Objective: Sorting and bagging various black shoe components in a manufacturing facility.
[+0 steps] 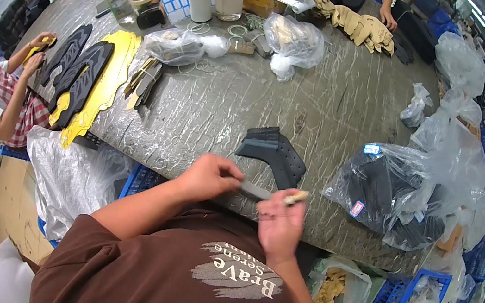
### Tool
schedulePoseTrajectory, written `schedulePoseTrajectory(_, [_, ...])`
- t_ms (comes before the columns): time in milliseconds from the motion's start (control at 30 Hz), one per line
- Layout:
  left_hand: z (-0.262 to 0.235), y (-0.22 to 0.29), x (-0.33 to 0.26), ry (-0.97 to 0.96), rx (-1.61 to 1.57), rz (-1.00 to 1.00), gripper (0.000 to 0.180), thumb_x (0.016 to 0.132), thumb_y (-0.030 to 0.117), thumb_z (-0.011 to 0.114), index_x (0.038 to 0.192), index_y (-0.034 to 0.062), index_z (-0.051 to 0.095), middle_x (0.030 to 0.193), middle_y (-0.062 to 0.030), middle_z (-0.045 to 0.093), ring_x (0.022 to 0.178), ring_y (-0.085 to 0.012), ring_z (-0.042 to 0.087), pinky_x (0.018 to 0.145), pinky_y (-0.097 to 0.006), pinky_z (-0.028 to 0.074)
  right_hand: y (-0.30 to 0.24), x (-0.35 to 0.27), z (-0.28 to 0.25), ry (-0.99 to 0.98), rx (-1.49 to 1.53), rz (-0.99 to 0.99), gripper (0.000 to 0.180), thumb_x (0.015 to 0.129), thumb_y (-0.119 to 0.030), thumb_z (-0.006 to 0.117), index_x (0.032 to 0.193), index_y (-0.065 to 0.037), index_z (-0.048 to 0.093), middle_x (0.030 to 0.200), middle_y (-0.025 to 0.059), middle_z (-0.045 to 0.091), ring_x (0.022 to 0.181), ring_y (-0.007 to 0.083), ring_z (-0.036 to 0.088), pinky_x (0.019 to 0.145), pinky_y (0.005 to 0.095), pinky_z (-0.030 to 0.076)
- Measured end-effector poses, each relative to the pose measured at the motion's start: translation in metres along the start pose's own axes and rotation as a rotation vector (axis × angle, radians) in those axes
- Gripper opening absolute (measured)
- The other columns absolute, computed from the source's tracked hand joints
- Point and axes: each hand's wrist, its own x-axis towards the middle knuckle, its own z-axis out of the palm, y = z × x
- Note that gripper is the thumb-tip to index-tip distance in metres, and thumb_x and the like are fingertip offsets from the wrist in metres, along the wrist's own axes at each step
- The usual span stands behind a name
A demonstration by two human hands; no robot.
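At the near edge of the dark worktable [197,115], the left hand [207,179] holds 1 end of a narrow grey strip [256,190] in a pinch between thumb and forefinger. The strip runs roughly level to the right hand [280,223], whose fingers are curled around a short pale-tipped piece [295,197]; its exact kind cannot be identified. Whether the right fingers also clamp the strip's far end cannot be told, since they hide it. Both hands are kept close to the torso, apparently so the strip can be controlled at short reach and in direct view. Just beyond them, a dark angled part [275,153] with small holes lies flat on the worktable, probably set there to remain within reach of either hand. To the right, a clear plastic bag [377,190] encloses black pieces, likely to keep them together. Farther left, a bound bundle of strips [143,82] lies near a stack of yellow sheets [116,69]; its tie presumably prevents scattering. Small bags and containers stand toward the far side, which seems to leave working room in front. A co-worker [2,92] occupies the left side, beside the yellow stack.
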Motion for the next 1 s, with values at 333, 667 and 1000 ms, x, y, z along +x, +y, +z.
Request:
schedulePoseTrajectory(333, [-0.044,-0.013,0.008,0.129,-0.480,-0.035,0.015,0.077,-0.003,0.064,0.091,-0.0048,0.063,0.082,-0.0081,0.064,0.072,-0.0136,0.062,0.067,-0.025,0.052,-0.068,0.117,-0.006,0.051,-1.873,-0.695,0.040,0.077,0.005,0.057,0.116,-0.001,0.049,0.095,0.0122,0.050,0.088,0.0279,0.052,0.078,0.0345,0.043])
schedulePoseTrajectory(667, [-0.027,-0.002,0.004,0.152,-0.010,0.382,0.012,0.075,-0.001,0.068,0.086,-0.0023,0.065,0.085,-0.0045,0.063,0.078,-0.0118,0.060,0.071,-0.024,0.048,-0.016,0.063,0.034,-0.420,-1.443,-0.126,0.021,0.075,-0.007,0.066,0.095,-0.001,0.060,0.088,0.0152,0.060,0.078,0.0297,0.059,0.067,0.0384,0.046])
schedulePoseTrajectory(1000, [0.009,-0.005,0.023,0.167,-1.092,0.132,0.026,0.097,0.015,0.032,0.121,0.0034,0.033,0.087,-0.0116,0.054,0.081,-0.0232,0.057,0.080,-0.040,0.048,-0.008,0.052,0.029,-0.438,-1.802,-0.677,0.029,0.077,-0.029,0.063,0.093,-0.005,0.062,0.089,0.0098,0.059,0.081,0.0301,0.057,0.075,0.0412,0.043])
